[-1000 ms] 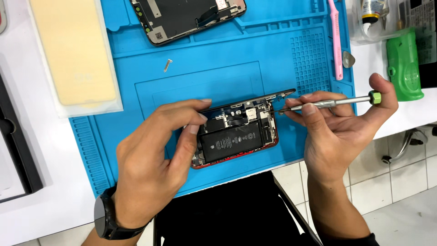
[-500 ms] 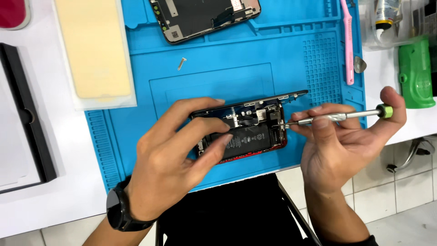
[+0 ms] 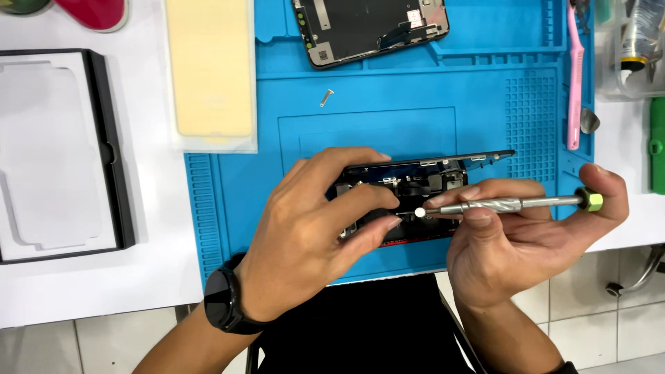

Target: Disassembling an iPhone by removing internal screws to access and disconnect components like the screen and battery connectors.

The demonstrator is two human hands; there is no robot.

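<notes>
An opened phone body (image 3: 422, 181) lies on the blue work mat (image 3: 409, 104), its insides up. My left hand (image 3: 312, 228), with a black watch on the wrist, wraps over the phone's left part, fingers on its top edge and middle. My right hand (image 3: 526, 235) holds a thin metal screwdriver (image 3: 509, 203) with a green cap, lying level and pointing left. A small white thing (image 3: 420, 212) sits at its tip, next to my left fingertips, over the phone.
A detached phone screen (image 3: 370, 28) lies face down at the mat's far edge, a loose screw (image 3: 326, 98) below it. A yellowish sheet (image 3: 211, 69) and an open black box (image 3: 62, 152) lie left. A pink tool (image 3: 573, 76) and green object (image 3: 657, 142) lie right.
My left hand has slid further over the phone, covering more of it. The screwdriver tip has moved left toward my left fingertips, now with a small white thing on it. The view shifted.
</notes>
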